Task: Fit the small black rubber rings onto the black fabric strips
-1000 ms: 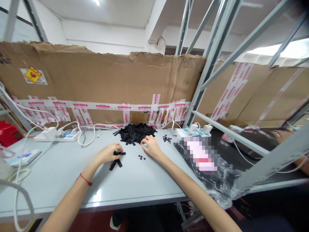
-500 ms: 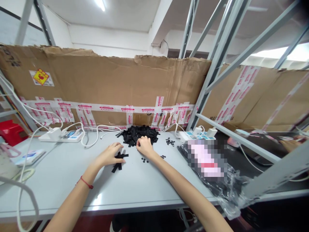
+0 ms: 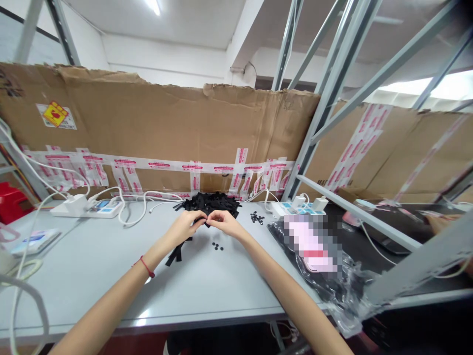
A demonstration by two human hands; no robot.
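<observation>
My left hand [image 3: 186,225] and my right hand [image 3: 223,223] meet in front of a heap of black strips [image 3: 226,200]. Their fingertips pinch a small black strip [image 3: 207,225], mostly hidden by the fingers. Below my left wrist lies a smaller group of loose black strips [image 3: 175,255] on the table. Several small black rings [image 3: 217,246] rest on the tabletop just below my right hand. More black rings [image 3: 256,218] are scattered to the right of the heap.
A power strip [image 3: 111,209] with white cables stands at the back left, another power strip [image 3: 281,209] at the back right. A clear plastic bag [image 3: 347,303] lies by the metal post. Taped cardboard [image 3: 166,123] walls off the grey table's [image 3: 111,276] back.
My left hand has moved up and right from the loose strips to meet my right hand. Both now pinch a black strip together. The view has shifted slightly.
</observation>
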